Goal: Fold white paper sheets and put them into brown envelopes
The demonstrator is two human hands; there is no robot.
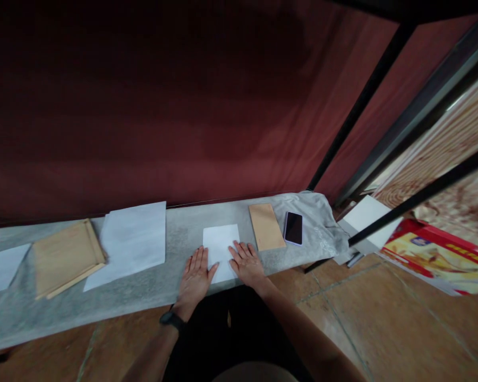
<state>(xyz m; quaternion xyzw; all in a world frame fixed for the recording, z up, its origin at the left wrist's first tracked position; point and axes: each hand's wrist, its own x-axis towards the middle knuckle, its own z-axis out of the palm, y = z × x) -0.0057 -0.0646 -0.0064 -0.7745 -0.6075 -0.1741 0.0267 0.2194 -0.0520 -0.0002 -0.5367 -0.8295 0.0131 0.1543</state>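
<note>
A small sheet of white paper [222, 239] lies on the grey cloth-covered bench, close to its front edge. My left hand [196, 276] rests flat at the paper's left side, fingers stretched out, with a dark watch on the wrist. On the paper's right side my right hand [247, 262] lies flat too, fingers spread and pointing up and left. Neither hand grips anything. Just right of my right hand is a brown envelope [266, 227], and beyond it a phone [293, 228] with a dark screen.
Larger white sheets [137, 241] lie to the left, partly under a stack of brown envelopes [66, 257]. Another white sheet [2, 269] sits at the far left. A dark red wall [143, 132] backs the bench [115, 303]. Black poles and a red printed box [442, 254] stand right.
</note>
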